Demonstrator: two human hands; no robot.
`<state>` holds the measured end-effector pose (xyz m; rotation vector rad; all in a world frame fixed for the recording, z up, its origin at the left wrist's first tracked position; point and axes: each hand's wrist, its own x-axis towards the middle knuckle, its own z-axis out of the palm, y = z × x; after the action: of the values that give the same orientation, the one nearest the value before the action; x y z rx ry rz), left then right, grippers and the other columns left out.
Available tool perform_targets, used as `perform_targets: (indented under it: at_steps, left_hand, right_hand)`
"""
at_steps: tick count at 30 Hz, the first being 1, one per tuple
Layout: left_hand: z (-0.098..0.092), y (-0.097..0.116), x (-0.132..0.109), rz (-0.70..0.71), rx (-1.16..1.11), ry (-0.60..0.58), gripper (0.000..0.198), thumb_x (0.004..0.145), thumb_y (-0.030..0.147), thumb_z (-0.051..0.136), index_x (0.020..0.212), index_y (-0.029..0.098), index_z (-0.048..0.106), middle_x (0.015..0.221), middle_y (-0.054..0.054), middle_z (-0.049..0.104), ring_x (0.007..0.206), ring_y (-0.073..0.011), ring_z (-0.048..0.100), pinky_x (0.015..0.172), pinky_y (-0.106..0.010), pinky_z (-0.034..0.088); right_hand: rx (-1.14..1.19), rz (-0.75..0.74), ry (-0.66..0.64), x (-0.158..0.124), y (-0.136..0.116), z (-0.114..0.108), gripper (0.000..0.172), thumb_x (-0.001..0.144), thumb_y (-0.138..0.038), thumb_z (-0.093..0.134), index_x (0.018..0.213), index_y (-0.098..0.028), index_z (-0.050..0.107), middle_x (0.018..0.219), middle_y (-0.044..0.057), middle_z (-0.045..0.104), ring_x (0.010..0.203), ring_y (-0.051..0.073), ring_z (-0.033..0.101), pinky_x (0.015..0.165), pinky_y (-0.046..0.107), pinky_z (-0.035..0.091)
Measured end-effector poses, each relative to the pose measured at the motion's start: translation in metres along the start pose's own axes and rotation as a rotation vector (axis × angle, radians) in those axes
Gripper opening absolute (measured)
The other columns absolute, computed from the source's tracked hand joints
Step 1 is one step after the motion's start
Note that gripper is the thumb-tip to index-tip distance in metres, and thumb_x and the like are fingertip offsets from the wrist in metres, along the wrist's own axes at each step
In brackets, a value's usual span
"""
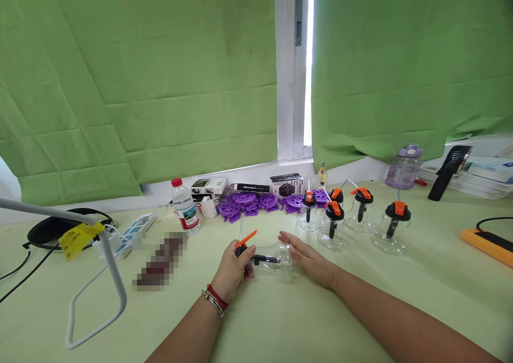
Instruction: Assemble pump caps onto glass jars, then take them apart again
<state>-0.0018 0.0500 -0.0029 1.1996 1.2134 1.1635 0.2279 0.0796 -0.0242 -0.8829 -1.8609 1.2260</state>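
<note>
A clear flask-shaped bottle [285, 265] lies on its side, tilted, with a black tube inside and a black-and-orange cap carrying a thin metal straw. My left hand [234, 264] is closed around the cap end, its thumb on top near the orange lever. At the bottle's wide base, my right hand [306, 256] rests with fingers stretched out, apparently touching it. Several similar bottles stand upright to the right, among them one capped bottle [395, 226] and another nearer the middle [332, 226].
Purple plastic parts [244, 202] are piled below the window beside small boxes [286, 185]. A red-capped water bottle [185, 208] stands left of them. Further left are a power strip [134, 232] and a white metal frame [116, 277]. A purple drinking bottle [403, 168] and an orange device [487, 245] are on the right.
</note>
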Motion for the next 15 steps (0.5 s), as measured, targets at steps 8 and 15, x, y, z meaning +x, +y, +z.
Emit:
perform_targets:
  at_steps: [8, 15]
  left_hand:
    - [0.0009, -0.0002, 0.0015, -0.033, -0.047, 0.034, 0.040, 0.072, 0.052, 0.062, 0.081, 0.021, 0.040, 0.057, 0.008, 0.051, 0.035, -0.0074, 0.050, 0.032, -0.017, 0.029]
    - [0.0014, 0.0020, 0.0010, -0.033, -0.035, 0.032, 0.043, 0.069, 0.054, 0.064, 0.082, 0.021, 0.040, 0.057, 0.009, 0.050, 0.035, -0.0073, 0.051, 0.031, -0.017, 0.030]
  right_hand:
    - [-0.069, -0.172, -0.001, -0.0028, -0.0023, 0.0036, 0.076, 0.067, -0.040, 0.072, 0.130, -0.025, 0.032, 0.130, 0.012, 0.041, 0.117, 0.025, 0.041, 0.096, 0.040, 0.036]
    - [-0.125, -0.117, 0.017, -0.0045, 0.0022, 0.0042, 0.069, 0.066, -0.034, 0.072, 0.126, -0.025, 0.039, 0.125, 0.009, 0.043, 0.112, 0.025, 0.043, 0.096, 0.040, 0.038]
